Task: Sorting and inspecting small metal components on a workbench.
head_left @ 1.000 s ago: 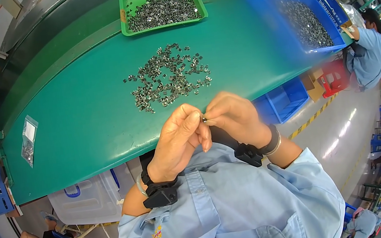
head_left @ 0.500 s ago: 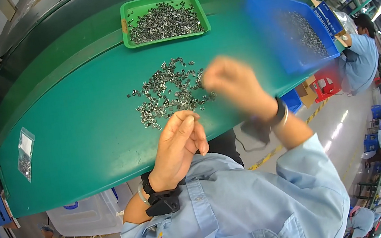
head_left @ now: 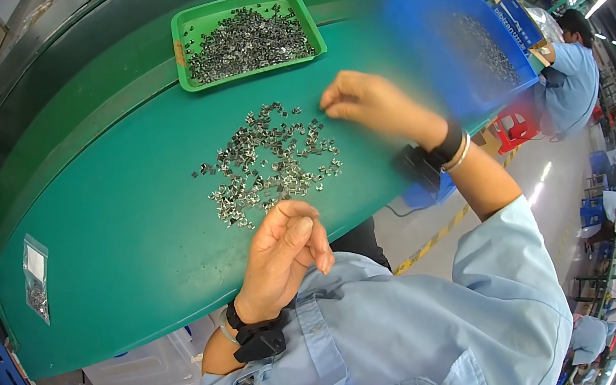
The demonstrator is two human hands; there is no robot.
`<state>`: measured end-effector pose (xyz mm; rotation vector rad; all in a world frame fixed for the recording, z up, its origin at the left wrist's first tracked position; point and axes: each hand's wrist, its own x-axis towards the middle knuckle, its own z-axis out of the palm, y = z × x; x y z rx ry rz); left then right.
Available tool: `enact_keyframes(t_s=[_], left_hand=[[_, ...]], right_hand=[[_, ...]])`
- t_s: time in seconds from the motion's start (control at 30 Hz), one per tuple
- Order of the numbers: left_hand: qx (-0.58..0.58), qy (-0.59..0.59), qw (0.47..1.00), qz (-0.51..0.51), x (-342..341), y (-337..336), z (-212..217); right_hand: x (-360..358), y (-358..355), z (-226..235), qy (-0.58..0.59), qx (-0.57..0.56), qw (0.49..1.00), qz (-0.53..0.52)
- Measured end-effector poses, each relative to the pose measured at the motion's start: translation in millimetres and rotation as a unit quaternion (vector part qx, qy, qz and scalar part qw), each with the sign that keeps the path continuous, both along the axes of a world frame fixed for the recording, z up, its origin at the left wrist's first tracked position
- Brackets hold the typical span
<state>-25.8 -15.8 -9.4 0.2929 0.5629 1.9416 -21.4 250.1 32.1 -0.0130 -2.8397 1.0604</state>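
Note:
A loose pile of small shiny metal clips (head_left: 264, 163) is spread over the green tabletop (head_left: 123, 218). Just below the pile's near edge, my left hand (head_left: 281, 255) is curled with the thumb pressed to the forefinger. Whatever it may hold is hidden by the fingers. To the right of the pile, my right hand (head_left: 374, 104) hovers with its fingertips pinched together, pointing left. Anything between those tips is too small to name. Both wrists carry black bands with dark devices.
A green tray (head_left: 247, 39) heaped with similar metal pieces stands at the back. A large blue bin (head_left: 454, 54) with more small parts is at the right, partly blurred. A clear bag (head_left: 35, 278) lies at far left. Co-workers in blue (head_left: 572, 84) sit beyond the right side.
My right hand has drawn slightly up and right, off the pile's edge. My left hand keeps its closed pose. The whole view has shifted a little.

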Motion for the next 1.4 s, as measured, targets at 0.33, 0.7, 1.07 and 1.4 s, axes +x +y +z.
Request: enact_keyframes(t_s=[0.33, 0.7, 1.07, 1.4], left_hand=[[-0.014, 0.015, 1.000, 0.024, 4.4, 4.0, 2.1], [-0.134, 0.151, 0.977, 0.072, 10.3, 19.4, 16.5], [-0.100, 0.115, 0.987, 0.059, 18.0, 5.6, 10.4], [-0.079, 0.076, 0.992, 0.069, 24.7, 7.5, 14.3]], right_hand=[[8.9, -8.1, -9.7, 0.047, 0.063, 0.996, 0.041], [66.2, -69.6, 23.1, 0.179, 0.050, 0.977, 0.104], [76.9, -90.7, 6.1, 0.232, -0.046, 0.969, 0.075], [84.9, -94.6, -8.7, 0.267, -0.052, 0.961, 0.036]])
